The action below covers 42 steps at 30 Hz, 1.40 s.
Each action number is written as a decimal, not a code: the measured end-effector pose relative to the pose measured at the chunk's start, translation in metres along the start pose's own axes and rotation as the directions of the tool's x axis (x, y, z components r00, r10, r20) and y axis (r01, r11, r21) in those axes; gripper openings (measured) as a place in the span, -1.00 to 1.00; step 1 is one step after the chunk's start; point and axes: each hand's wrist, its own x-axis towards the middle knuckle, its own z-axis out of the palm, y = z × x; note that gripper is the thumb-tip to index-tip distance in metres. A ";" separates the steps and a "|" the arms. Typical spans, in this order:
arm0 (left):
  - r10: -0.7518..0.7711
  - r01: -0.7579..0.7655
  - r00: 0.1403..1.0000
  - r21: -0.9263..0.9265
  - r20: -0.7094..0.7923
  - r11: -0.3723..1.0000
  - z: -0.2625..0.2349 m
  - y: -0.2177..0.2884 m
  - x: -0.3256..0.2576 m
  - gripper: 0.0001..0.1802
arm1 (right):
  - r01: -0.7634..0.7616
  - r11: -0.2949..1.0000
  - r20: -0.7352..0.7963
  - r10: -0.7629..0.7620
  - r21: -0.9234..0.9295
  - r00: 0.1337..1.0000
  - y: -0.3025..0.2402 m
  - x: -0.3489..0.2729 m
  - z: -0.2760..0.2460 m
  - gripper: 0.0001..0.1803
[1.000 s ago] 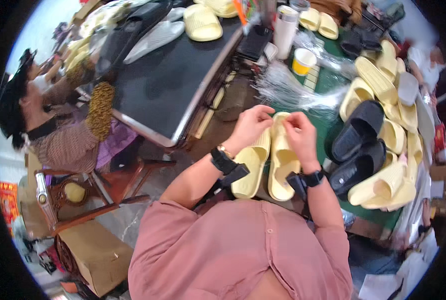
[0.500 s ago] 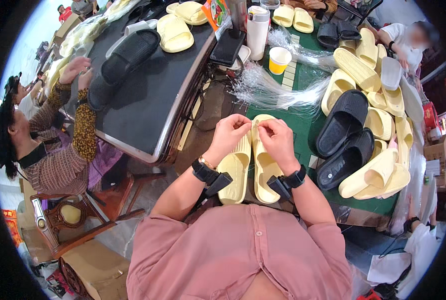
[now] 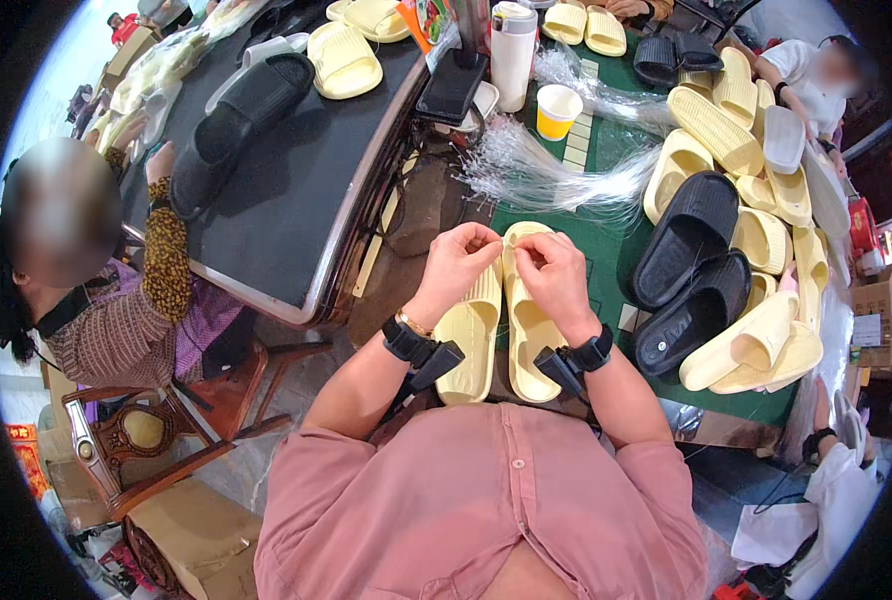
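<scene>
While the green mat bears piled black and yellow slippers to my right, my pair of pale yellow slippers lies side by side before me, soles up, probably so both stay reachable. My left hand and right hand pinch narrowly at their toe ends, seemingly on a clear plastic strand. Since half a second ago, little has shifted.
</scene>
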 end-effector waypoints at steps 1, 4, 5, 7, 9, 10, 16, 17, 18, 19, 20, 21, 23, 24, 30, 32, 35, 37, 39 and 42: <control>-0.003 0.003 1.000 0.000 0.001 1.000 0.000 0.000 0.000 -0.89 | -0.004 1.000 0.001 0.004 0.002 1.000 0.000 0.000 0.000 -0.94; -0.008 0.008 1.000 -0.007 0.003 1.000 0.000 0.002 -0.001 -0.89 | 0.008 1.000 -0.010 -0.008 -0.004 1.000 0.002 0.000 0.001 -0.94; -0.011 0.011 1.000 -0.014 0.004 1.000 0.001 0.002 -0.001 -0.89 | 0.008 1.000 -0.010 -0.008 -0.005 1.000 0.002 0.000 0.000 -0.94; -0.008 0.008 1.000 -0.021 0.005 1.000 0.001 0.001 0.000 -0.89 | -0.009 1.000 -0.007 0.009 0.000 1.000 0.001 0.000 0.000 -0.94; -0.006 0.006 1.000 -0.026 0.002 1.000 0.001 0.000 0.000 -0.89 | -0.007 1.000 0.000 0.007 -0.004 1.000 0.001 0.000 -0.001 -0.94; -0.007 0.007 1.000 -0.008 0.003 1.000 0.001 -0.001 0.000 -0.89 | -0.005 1.000 0.008 0.005 -0.007 1.000 0.001 0.000 -0.001 -0.94; 0.020 -0.023 0.999 0.076 0.039 0.997 0.000 0.002 0.001 -0.88 | -0.001 1.000 0.010 0.001 -0.004 1.000 0.000 0.002 -0.001 -0.94; 0.024 -0.028 0.999 0.087 0.044 0.996 -0.001 0.003 0.000 -0.88 | 0.000 1.000 0.011 0.000 -0.002 1.000 0.000 0.002 -0.001 -0.94; 0.024 -0.027 0.999 0.092 0.032 0.995 -0.002 0.002 -0.001 -0.88 | -0.004 1.000 0.027 0.004 -0.002 1.000 -0.002 0.003 0.000 -0.94; 0.047 -0.048 0.999 0.044 0.020 0.998 0.000 0.001 -0.002 -0.88 | -0.005 1.000 0.044 0.005 0.000 0.999 -0.003 0.004 0.001 -0.93; 0.071 -0.071 0.997 -0.001 0.005 0.998 0.002 -0.001 -0.003 -0.87 | 0.006 1.000 0.052 -0.006 0.013 0.999 -0.003 0.003 0.001 -0.93; 0.048 -0.047 0.998 -0.018 0.028 0.999 0.001 -0.004 -0.004 -0.85 | 0.015 1.000 0.025 -0.015 0.008 1.000 -0.002 0.002 0.002 -0.93; 0.094 -0.095 0.995 0.027 0.021 0.995 0.004 -0.007 -0.003 -0.84 | -0.006 1.000 0.018 0.006 0.023 1.000 0.000 0.001 0.001 -0.92; 0.111 -0.111 0.993 0.011 0.029 0.994 0.007 -0.006 -0.002 -0.84 | -0.005 1.000 0.020 0.005 0.010 1.000 0.002 0.000 -0.001 -0.92; 0.139 -0.142 0.989 0.068 0.045 0.987 0.005 0.003 -0.004 -0.85 | -0.013 1.000 0.046 0.012 0.020 0.999 0.002 0.000 -0.001 -0.94; 0.144 -0.147 0.989 0.088 0.044 0.985 0.002 0.003 -0.005 -0.85 | -0.012 1.000 0.039 0.012 0.017 0.999 0.002 0.001 0.000 -0.95; 0.177 -0.177 0.984 0.052 0.016 0.983 0.007 -0.003 -0.004 -0.87 | -0.009 1.000 0.050 0.009 0.006 0.999 0.002 0.000 0.000 -0.95; 0.171 -0.172 0.985 0.077 0.013 0.982 0.007 -0.003 -0.005 -0.86 | -0.012 1.000 0.044 0.011 0.013 0.999 0.001 0.000 0.000 -0.95; 0.166 -0.166 0.986 0.071 0.005 0.984 0.008 -0.004 -0.006 -0.86 | -0.015 1.000 0.040 0.014 0.019 0.999 0.000 -0.002 0.000 -0.95; 0.132 -0.132 0.991 0.036 0.024 0.991 0.008 -0.004 -0.006 -0.87 | -0.032 0.999 0.034 0.031 0.032 0.999 -0.001 -0.004 -0.002 -0.95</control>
